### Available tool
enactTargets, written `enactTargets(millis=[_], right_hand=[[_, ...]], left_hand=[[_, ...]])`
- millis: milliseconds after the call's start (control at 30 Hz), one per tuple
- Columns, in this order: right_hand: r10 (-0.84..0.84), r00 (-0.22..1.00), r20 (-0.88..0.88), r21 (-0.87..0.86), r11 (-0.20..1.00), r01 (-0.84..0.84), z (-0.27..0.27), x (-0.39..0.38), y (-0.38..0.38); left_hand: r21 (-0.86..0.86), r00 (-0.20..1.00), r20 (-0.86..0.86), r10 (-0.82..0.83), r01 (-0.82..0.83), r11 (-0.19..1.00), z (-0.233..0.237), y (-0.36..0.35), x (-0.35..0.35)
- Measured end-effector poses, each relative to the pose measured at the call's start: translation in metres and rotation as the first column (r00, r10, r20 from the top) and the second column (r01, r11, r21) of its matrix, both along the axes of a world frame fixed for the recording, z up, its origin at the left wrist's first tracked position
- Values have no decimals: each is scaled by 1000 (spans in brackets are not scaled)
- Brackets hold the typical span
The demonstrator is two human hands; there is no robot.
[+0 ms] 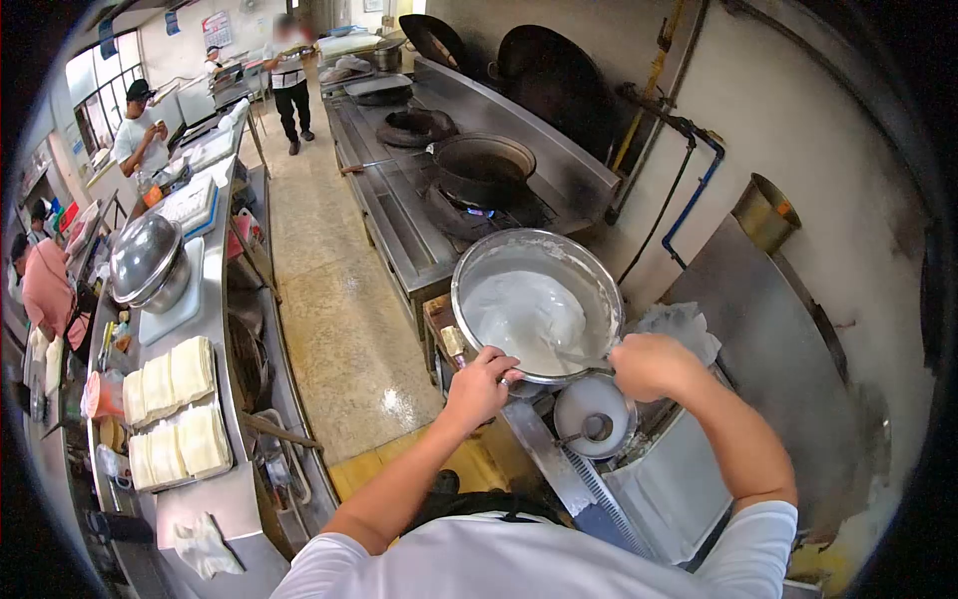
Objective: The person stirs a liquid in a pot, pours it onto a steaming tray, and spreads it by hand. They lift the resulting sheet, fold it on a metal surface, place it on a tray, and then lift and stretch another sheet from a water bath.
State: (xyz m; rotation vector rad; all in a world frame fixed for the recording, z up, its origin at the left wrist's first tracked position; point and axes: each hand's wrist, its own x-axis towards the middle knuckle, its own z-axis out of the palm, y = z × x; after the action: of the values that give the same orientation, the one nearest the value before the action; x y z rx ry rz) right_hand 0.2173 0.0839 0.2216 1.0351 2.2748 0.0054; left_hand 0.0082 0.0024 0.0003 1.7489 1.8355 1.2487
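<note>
Left hand (483, 387) clasps the near rim of a steel bowl (499, 262) (white batter inside) at the counter's near end; right hand (649, 365) is fisted around a thin utensil (579, 356).

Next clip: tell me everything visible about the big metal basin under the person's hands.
The metal basin is wide, round and shiny grey, its inside wall smeared white. It appears tilted toward the camera and holds a pool of white batter. The left hand clasps its near rim; the right hand, closed, meets the rim's right side.
</note>
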Motion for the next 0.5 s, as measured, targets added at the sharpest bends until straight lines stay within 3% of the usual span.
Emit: enactTargets(millis=[133,233,333,433,500], right_hand=[[60,990,-125,-9,998,-62,-41,-8,-10],[92,961,-261,179,983,-46,-96,-12,-28],[132,958,-256,435,901,-8,-144,-1,-29],[138,975,-175,441,896,-48,-133,17,-16],[124,976,-181,305,950,-64,-112,26,-3]], left_hand=[[45,1000,-31,6,-5,999,-8,5,-1],[52,1000,-23,-1,2,999,-9,3,0],[32,1000,1,-7,7,999,-6,2,-2],[12,1000,28,-12,12,1000,-3,2,0],[21,1000,-9,-1,1,1000,3,0,-1]])
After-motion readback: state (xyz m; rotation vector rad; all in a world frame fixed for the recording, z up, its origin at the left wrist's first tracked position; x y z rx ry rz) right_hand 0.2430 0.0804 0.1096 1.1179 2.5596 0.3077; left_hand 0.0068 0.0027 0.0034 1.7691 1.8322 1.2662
